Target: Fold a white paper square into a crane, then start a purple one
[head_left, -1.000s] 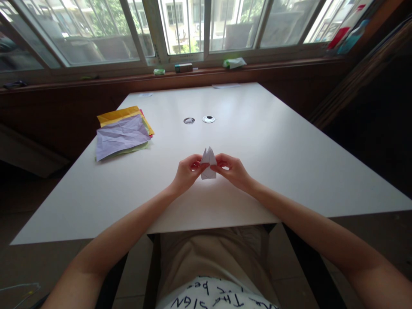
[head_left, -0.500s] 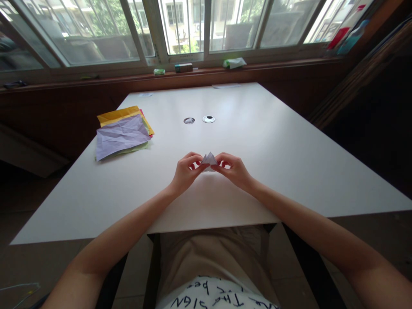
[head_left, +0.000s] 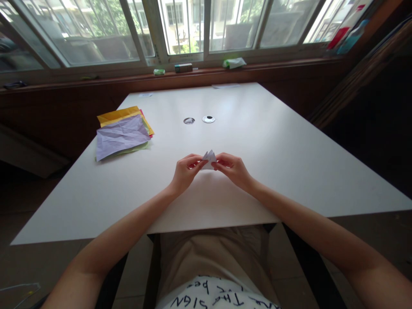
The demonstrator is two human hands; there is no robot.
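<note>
At folded paper (head_left: 210, 157), both hands (head_left: 186, 169) inward

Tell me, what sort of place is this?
Probably an ordinary indoor room, perhaps in a home: a wide window looks out on a building and greenery, and before it stands a white table with coloured paper sheets stacked on it.

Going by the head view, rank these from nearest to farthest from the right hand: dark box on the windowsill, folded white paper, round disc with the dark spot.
1. Folded white paper: in the right hand's fingertips.
2. Round disc: beyond the hands, on the tabletop.
3. Dark box: on the windowsill, past the table's far edge.
</note>
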